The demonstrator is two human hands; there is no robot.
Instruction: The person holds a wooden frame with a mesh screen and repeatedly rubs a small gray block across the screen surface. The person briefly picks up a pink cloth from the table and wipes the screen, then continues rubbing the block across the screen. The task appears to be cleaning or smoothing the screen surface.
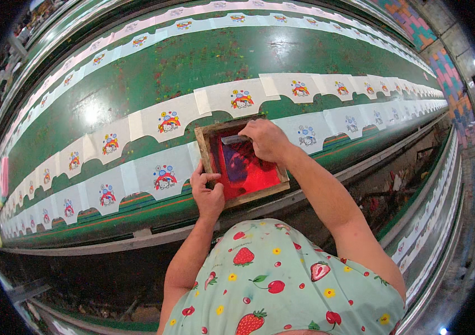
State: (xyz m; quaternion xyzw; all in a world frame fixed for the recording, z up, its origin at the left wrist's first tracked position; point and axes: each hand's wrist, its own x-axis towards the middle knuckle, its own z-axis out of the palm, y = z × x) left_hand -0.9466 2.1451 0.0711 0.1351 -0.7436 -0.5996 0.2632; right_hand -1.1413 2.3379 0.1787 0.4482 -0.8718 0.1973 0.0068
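A wooden-framed screen (204, 146) with red ink (260, 180) inside lies over the near row of white fabric pieces (162, 159) on the green table. My right hand (265, 139) is closed on a dark squeegee (232, 139) at the screen's upper inner side. My left hand (207, 190) holds the left side of the wooden frame, fingers partly curled around it. Pieces left of the screen carry colourful cartoon prints with red arcs (165, 180); those to its right show blue motifs (307, 135), with little or no red.
Further rows of printed pieces (237, 18) run along the curving green table (153, 72). A rail (151, 234) borders its near edge above a dark gap. Another table with white pieces (416, 229) stands at the right, beside a floor aisle (466, 67). My fruit-patterned garment (276, 268) fills the lower middle.
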